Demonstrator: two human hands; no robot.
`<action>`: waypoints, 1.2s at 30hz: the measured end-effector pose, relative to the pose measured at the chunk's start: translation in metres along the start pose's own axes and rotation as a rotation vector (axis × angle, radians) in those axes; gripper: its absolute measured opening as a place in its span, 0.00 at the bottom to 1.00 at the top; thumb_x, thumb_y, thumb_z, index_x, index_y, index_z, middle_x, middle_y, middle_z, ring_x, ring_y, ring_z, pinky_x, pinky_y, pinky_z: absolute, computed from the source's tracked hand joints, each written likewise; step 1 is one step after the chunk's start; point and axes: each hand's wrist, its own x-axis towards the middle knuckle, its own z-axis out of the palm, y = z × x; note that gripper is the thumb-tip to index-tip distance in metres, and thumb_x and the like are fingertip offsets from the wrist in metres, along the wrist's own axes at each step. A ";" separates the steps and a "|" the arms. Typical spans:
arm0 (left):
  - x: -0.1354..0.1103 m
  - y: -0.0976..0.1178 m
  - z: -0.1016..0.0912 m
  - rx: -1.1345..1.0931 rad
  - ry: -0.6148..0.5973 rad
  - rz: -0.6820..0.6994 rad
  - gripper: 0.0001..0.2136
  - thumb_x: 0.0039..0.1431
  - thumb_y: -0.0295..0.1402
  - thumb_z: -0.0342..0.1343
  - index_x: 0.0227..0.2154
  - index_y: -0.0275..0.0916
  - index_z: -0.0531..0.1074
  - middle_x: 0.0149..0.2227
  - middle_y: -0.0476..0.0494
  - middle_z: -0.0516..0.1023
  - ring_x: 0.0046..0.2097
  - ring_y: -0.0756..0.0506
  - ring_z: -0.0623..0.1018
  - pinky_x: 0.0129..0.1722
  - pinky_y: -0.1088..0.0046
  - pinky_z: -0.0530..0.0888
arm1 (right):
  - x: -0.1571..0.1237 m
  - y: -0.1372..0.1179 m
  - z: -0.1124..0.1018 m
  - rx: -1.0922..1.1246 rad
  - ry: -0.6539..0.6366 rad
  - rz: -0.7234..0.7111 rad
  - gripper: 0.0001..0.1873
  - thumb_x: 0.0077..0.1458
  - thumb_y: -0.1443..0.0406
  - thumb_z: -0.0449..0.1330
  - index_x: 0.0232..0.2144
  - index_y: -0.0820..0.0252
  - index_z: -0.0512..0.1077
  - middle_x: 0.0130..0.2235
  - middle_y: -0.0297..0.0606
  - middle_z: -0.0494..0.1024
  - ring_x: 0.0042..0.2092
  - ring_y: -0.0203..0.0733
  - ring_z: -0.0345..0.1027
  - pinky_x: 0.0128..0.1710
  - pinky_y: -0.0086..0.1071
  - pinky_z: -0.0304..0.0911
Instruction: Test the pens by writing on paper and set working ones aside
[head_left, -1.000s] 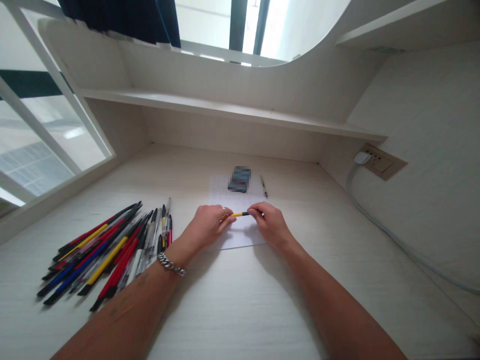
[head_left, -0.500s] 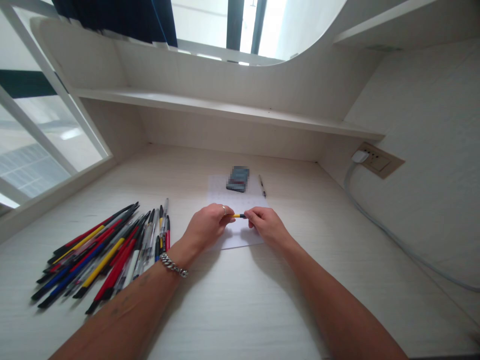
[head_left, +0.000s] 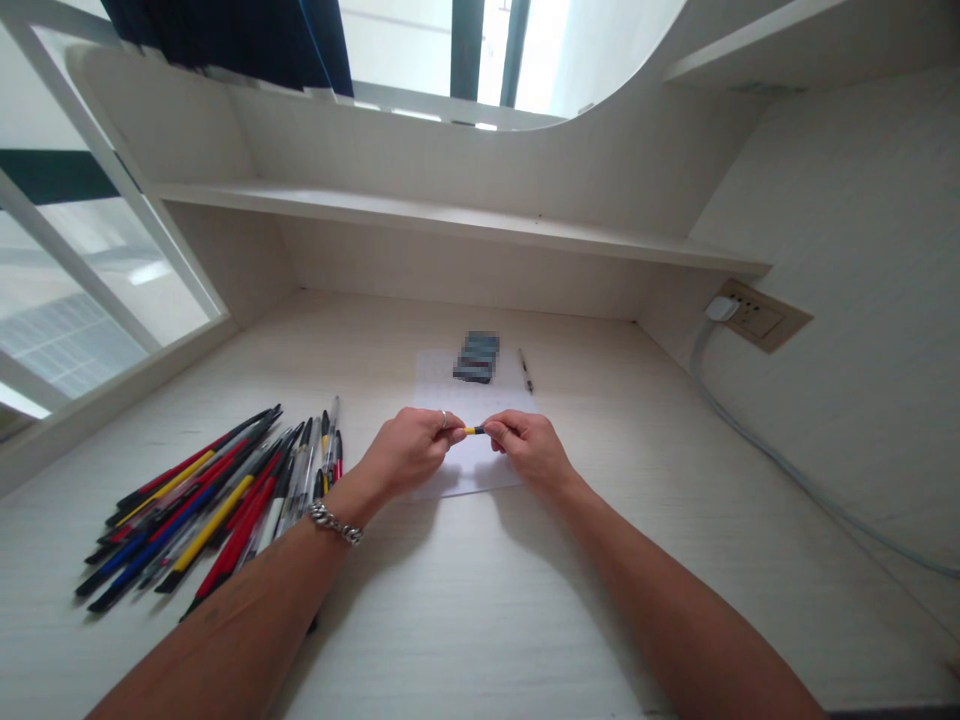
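A yellow-and-black pen (head_left: 474, 430) is held level in the middle of the frame, above a sheet of white paper (head_left: 442, 385), and most of its length is hidden by the fingers. Its yellow end is pinched by the left hand (head_left: 409, 452), and its dark end by the right hand (head_left: 529, 450). Both grips are closed on the pen, and the two hands are almost touching. A metal ring (head_left: 443, 419) is worn on a left finger, and a chain bracelet (head_left: 335, 523) is worn on the left wrist.

The paper is laid on a pale wood-grain counter (head_left: 525, 610). A blurred, dark rectangular object (head_left: 476, 357) is placed on its far edge, and a slim pen (head_left: 526, 371) is lying just beside its upper right edge. A large pile of red, blue, yellow, black and clear pens (head_left: 214, 510) is spread at the lower left, near the left forearm. A plug (head_left: 721, 309) is inserted in a wall socket (head_left: 757, 320) at the right, and a pale cable (head_left: 780, 465) is run down from it. A shelf (head_left: 450, 225) is fixed above the counter, and a window (head_left: 97, 280) is seen at the upper left.
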 end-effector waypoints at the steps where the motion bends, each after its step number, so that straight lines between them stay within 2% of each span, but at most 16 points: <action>1: 0.000 0.000 -0.001 -0.027 -0.014 0.007 0.15 0.62 0.40 0.48 0.37 0.43 0.79 0.33 0.45 0.81 0.33 0.46 0.75 0.32 0.73 0.67 | -0.001 0.000 0.001 0.005 0.001 -0.009 0.11 0.56 0.64 0.56 0.27 0.59 0.77 0.24 0.32 0.75 0.28 0.35 0.66 0.31 0.27 0.57; 6: 0.001 0.000 -0.006 -0.173 -0.098 0.021 0.16 0.61 0.40 0.47 0.33 0.38 0.78 0.27 0.47 0.76 0.29 0.48 0.71 0.29 0.73 0.64 | -0.004 0.003 0.002 0.045 -0.004 -0.051 0.09 0.56 0.65 0.57 0.31 0.57 0.79 0.25 0.32 0.77 0.29 0.35 0.68 0.32 0.27 0.60; 10: 0.001 -0.004 -0.008 -0.301 -0.182 0.012 0.17 0.61 0.41 0.47 0.33 0.36 0.77 0.22 0.50 0.69 0.25 0.50 0.66 0.26 0.74 0.62 | -0.006 0.004 0.002 0.070 0.004 -0.111 0.09 0.56 0.65 0.58 0.34 0.56 0.79 0.28 0.34 0.79 0.31 0.36 0.70 0.34 0.28 0.62; 14: 0.001 -0.006 -0.010 -0.401 -0.253 0.008 0.18 0.61 0.43 0.47 0.31 0.35 0.77 0.20 0.52 0.66 0.24 0.50 0.65 0.26 0.75 0.62 | -0.007 0.002 0.001 0.062 0.008 -0.160 0.08 0.55 0.65 0.60 0.35 0.55 0.79 0.31 0.35 0.80 0.32 0.37 0.70 0.35 0.29 0.63; 16: 0.000 -0.006 -0.009 -0.376 -0.215 0.011 0.17 0.61 0.42 0.48 0.31 0.35 0.77 0.21 0.50 0.69 0.25 0.50 0.68 0.27 0.74 0.64 | -0.007 0.001 0.000 0.090 -0.002 -0.154 0.08 0.55 0.64 0.60 0.35 0.55 0.79 0.32 0.36 0.80 0.33 0.37 0.70 0.35 0.29 0.63; 20: -0.003 -0.007 -0.001 -0.190 0.009 0.009 0.13 0.60 0.40 0.52 0.34 0.39 0.79 0.29 0.46 0.79 0.32 0.47 0.74 0.32 0.73 0.67 | -0.003 0.005 -0.002 0.173 -0.053 -0.043 0.13 0.56 0.60 0.59 0.40 0.58 0.78 0.32 0.37 0.80 0.31 0.36 0.68 0.32 0.28 0.61; 22: -0.004 -0.007 0.004 -0.107 0.076 0.019 0.11 0.60 0.39 0.53 0.36 0.42 0.79 0.34 0.46 0.81 0.34 0.46 0.76 0.34 0.73 0.68 | -0.001 0.008 -0.005 0.159 -0.048 0.028 0.16 0.59 0.56 0.56 0.41 0.60 0.77 0.30 0.36 0.79 0.29 0.35 0.66 0.29 0.27 0.59; 27: -0.005 -0.003 0.008 0.057 0.194 0.082 0.07 0.59 0.34 0.56 0.36 0.43 0.78 0.35 0.46 0.80 0.35 0.47 0.76 0.34 0.72 0.69 | 0.002 0.017 -0.011 0.065 -0.101 0.165 0.28 0.60 0.48 0.50 0.26 0.63 0.77 0.22 0.35 0.72 0.22 0.32 0.56 0.22 0.27 0.49; 31: -0.005 0.004 0.008 0.193 0.228 0.113 0.07 0.61 0.35 0.55 0.36 0.43 0.78 0.35 0.46 0.81 0.37 0.45 0.77 0.36 0.71 0.68 | 0.002 0.018 -0.008 0.128 -0.138 0.201 0.26 0.60 0.49 0.50 0.26 0.62 0.76 0.21 0.34 0.73 0.21 0.32 0.55 0.22 0.28 0.49; 36: -0.006 0.011 0.005 0.232 0.175 0.043 0.10 0.63 0.39 0.51 0.39 0.47 0.78 0.37 0.47 0.82 0.38 0.44 0.78 0.33 0.71 0.67 | 0.001 0.009 -0.007 0.035 -0.040 0.126 0.20 0.60 0.56 0.53 0.22 0.60 0.73 0.20 0.31 0.72 0.22 0.32 0.59 0.25 0.28 0.51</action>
